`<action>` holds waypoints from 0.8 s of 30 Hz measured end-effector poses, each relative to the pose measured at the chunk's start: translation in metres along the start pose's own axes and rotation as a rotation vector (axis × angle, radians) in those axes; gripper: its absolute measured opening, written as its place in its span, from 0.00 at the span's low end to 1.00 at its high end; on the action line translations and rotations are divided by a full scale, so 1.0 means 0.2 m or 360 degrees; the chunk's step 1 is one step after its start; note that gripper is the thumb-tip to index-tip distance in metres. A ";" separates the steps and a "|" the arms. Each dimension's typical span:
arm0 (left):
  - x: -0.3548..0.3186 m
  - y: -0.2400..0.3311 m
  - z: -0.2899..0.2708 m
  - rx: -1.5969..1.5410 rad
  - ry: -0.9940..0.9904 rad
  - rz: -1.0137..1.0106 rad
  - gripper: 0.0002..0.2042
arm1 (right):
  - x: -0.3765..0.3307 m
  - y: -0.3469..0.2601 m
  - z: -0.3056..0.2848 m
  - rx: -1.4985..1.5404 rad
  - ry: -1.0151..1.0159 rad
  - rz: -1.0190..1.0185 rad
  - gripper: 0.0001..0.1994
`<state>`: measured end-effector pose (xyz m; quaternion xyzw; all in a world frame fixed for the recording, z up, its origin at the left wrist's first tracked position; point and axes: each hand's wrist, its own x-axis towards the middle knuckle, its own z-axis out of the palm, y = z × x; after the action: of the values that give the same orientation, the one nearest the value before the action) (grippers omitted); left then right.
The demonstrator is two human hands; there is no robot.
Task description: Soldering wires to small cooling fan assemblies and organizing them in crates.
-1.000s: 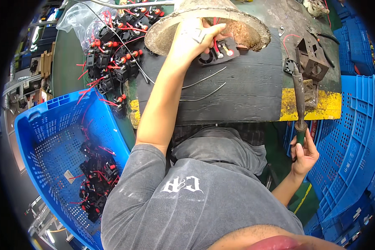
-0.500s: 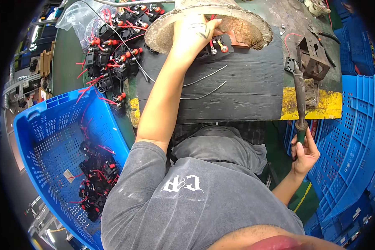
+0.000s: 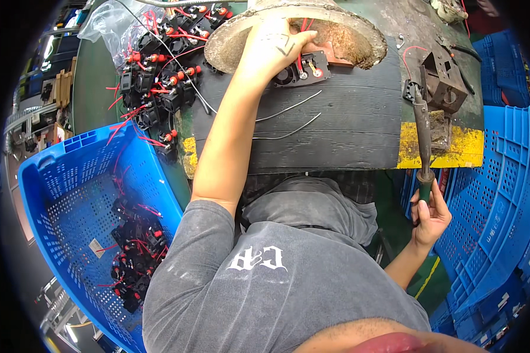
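The left hand presses down on a black socket part with red wires, while the right hand grips the soldering iron handle well apart; the hot tip, seemingly near a stand, could scorch stray wires.

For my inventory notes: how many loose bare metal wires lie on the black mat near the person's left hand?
2. One wire lies just below the black part held by the left hand; the other wire lies slightly lower on the black mat. Others may be hidden under the arm.
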<state>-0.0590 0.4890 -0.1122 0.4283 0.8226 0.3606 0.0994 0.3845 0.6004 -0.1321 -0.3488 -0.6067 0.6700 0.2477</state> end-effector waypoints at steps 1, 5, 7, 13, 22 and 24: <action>-0.01 0.01 -0.01 0.0000 0.0001 0.0000 0.16 | 0.00 0.00 0.00 0.0000 -0.0006 -0.0001 0.29; -0.08 0.13 -0.01 0.0114 0.0148 -0.0184 0.13 | 0.00 0.00 0.00 0.0010 0.0004 0.0007 0.29; -0.10 0.12 0.01 0.0363 0.0456 0.0145 0.12 | 0.00 -0.01 0.00 0.0000 -0.0001 0.0004 0.29; -0.20 0.15 0.02 0.0386 0.0509 0.0156 0.16 | 0.00 0.00 0.00 0.0003 0.0021 -0.0002 0.29; -0.46 0.21 -0.08 0.0653 0.0189 0.0419 0.31 | 0.01 0.00 0.00 0.0002 0.0018 -0.0035 0.29; -0.45 0.22 -0.09 0.0643 0.0103 0.0512 0.33 | 0.01 0.00 0.01 0.0001 0.0001 -0.0039 0.29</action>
<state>0.0150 0.4263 -0.0820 0.5529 0.8020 0.2138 -0.0733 0.3814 0.6003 -0.1317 -0.3416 -0.6106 0.6669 0.2562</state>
